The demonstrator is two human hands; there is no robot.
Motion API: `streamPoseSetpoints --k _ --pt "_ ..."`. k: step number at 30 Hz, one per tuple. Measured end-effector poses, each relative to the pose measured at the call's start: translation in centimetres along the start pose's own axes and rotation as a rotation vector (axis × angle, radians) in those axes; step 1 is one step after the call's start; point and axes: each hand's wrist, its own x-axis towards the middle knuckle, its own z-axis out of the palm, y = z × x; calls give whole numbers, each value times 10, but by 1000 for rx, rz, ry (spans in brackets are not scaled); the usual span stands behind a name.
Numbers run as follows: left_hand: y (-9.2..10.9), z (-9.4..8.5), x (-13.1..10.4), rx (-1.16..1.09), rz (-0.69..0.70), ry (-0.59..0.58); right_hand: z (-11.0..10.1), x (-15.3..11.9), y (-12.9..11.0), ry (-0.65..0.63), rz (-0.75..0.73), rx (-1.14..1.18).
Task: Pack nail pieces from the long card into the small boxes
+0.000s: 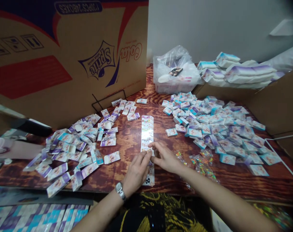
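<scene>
A long white sticker strip [147, 130] with small coloured shapes lies lengthwise on the wooden table [127, 143] in front of me. My left hand [136, 172], a watch on its wrist, and my right hand [163, 157] meet over the strip's near part, fingertips pinching at it. The strip's near end shows below my left hand. Left of my hands lies a scatter of small white, purple and teal boxes [71, 151]. A bigger heap of the same boxes [219, 127] lies to the right. Small glittery packets [203, 162] sit beside my right forearm.
A large cardboard carton [64, 58] stands at the back left. A clear plastic bag over a tub [175, 71] sits at the back centre, with stacked flat box blanks [243, 72] beside it. A cardboard wall [279, 103] stands at right. More flat blanks [35, 217] lie near left.
</scene>
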Motion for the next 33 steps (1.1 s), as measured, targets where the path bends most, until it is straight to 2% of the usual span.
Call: streamPoseSetpoints --k 4,6,9,11,13,16,20,24,33 --pt "-1 0 0 -10 -7 -4 5 0 12 -64 81 144" --pt "-1 -1 2 -40 -26 13 6 -6 11 24 55 128" --pt "-2 -3 5 -92 -63 76 3 -18 2 220 -75 -4" --pt "-3 -4 6 -113 -78 103 4 -23 -5 274 -164 -102" --pt "-2 -3 7 -118 -74 117 7 -25 -9 275 -204 -143" --pt "-1 -2 7 -80 -45 142 16 -22 -9 303 -131 -43" --pt "-1 -1 4 34 -15 135 29 -17 -1 359 31 231" --pt "-3 -1 2 119 -4 141 36 -18 2 399 69 363" --pt "-2 -3 4 73 4 137 28 -18 -11 355 0 123"
